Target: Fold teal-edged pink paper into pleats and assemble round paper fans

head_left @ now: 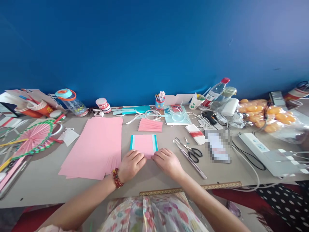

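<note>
A small pink paper sheet (143,141) with teal and pale blue bands along its two sides lies flat on the table in front of me. My left hand (131,165) is closed on its near left corner, fingers curled over the edge. At the near right corner my right hand (168,163) pinches the same edge. The part of the edge under my fingers is hidden. Beyond the sheet rests a pleated pink paper (150,125). Left of it is a stack of large pink sheets (96,141). To the right lie black-handled scissors (193,152) and a slim cutter knife (193,163).
A pink-and-green paper fan (33,138) is at the left. Along the wall stand a water bottle (72,101), a pen cup (159,103) and a plastic bottle (214,93). A power strip (256,146) with cables lies right. A wooden ruler (166,191) runs along the front edge.
</note>
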Motion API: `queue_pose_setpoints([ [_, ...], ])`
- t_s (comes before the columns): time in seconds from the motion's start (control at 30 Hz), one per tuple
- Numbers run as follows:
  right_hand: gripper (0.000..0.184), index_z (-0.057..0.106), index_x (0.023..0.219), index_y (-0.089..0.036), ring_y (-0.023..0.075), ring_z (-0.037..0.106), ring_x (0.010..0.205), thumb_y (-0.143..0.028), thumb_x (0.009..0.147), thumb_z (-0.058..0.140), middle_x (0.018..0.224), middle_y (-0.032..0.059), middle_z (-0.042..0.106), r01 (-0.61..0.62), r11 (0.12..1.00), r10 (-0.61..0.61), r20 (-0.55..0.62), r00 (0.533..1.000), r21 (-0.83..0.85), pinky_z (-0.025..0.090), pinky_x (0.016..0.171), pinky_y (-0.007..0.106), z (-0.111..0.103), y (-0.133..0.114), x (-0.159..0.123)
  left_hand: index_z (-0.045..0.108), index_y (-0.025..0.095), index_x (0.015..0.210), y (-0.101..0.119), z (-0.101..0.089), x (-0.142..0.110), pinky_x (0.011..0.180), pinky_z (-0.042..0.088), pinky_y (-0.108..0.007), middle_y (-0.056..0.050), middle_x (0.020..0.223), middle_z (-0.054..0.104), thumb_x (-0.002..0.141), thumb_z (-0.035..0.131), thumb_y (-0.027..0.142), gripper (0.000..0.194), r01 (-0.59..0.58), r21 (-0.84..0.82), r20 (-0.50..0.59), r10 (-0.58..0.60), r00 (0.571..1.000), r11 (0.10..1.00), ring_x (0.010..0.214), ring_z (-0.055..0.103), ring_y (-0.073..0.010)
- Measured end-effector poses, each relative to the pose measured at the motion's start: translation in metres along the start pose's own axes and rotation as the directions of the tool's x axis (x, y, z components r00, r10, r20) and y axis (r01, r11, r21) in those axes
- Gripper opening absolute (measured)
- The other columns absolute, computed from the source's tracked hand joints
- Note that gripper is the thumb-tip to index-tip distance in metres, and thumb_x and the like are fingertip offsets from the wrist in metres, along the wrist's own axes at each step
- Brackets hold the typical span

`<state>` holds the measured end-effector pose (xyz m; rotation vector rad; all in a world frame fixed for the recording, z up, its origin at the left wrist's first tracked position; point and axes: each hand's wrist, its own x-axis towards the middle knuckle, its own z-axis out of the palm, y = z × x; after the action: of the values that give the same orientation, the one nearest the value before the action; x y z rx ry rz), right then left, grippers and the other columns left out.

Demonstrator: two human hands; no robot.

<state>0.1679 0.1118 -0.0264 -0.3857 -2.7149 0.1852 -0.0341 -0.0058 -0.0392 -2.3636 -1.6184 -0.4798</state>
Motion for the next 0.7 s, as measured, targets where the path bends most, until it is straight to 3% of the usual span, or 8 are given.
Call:
queue_pose_setpoints([
  [0.27,0.020,0.066,0.095,-0.019,0.0195,0.057,0.089,-0.015,0.096,0.046,0.094,0.0060,0.069,0.020,0.999,-0.020,0.020,1.000,0.027,0.046,0.079,0.032,0.009,0.012,-0.016,0.063,0.020,0.094,-0.004,-0.007,-0.028,0.078,0.044,-0.035,-0.005,0.092,0.064,0.099,0.047,0.022,0.017,0.178,-0.029,0.120,-0.174,0.978,0.984,0.089,0.057,-0.0204],
  [0.47,0.019,0.066,0.097,-0.019,0.0191,0.060,0.089,-0.020,0.098,0.047,0.094,0.0076,0.069,-0.065,0.979,0.052,0.069,0.996,0.195,0.048,0.080,0.031,0.008,0.017,-0.016,0.063,0.019,0.096,-0.006,-0.008,-0.030,0.078,0.045,-0.034,-0.005,0.092,0.065,0.098,0.046,0.020,0.017,0.289,-0.160,0.161,-0.264,0.951,0.944,0.087,0.058,-0.0198],
  [0.57,0.020,0.067,0.098,-0.020,0.0191,0.062,0.092,-0.024,0.099,0.047,0.097,0.0067,0.070,-0.145,0.945,0.116,0.115,0.987,0.291,0.048,0.082,0.031,0.006,0.021,-0.013,0.063,0.020,0.098,-0.011,-0.007,-0.027,0.081,0.046,-0.033,-0.004,0.095,0.066,0.097,0.051,0.022,0.012,0.399,-0.276,0.165,-0.366,0.916,0.874,0.089,0.059,-0.0188],
  [0.7,0.019,0.068,0.098,-0.022,0.0183,0.064,0.091,-0.026,0.098,0.050,0.097,0.0046,0.071,-0.268,0.894,0.202,0.211,0.956,0.358,0.048,0.081,0.029,0.003,0.024,-0.005,0.062,0.021,0.090,-0.019,-0.010,-0.023,0.077,0.045,-0.031,-0.001,0.090,0.069,0.094,0.057,0.026,0.009,0.539,-0.363,0.254,-0.475,0.842,0.760,0.083,0.062,-0.0169],
])
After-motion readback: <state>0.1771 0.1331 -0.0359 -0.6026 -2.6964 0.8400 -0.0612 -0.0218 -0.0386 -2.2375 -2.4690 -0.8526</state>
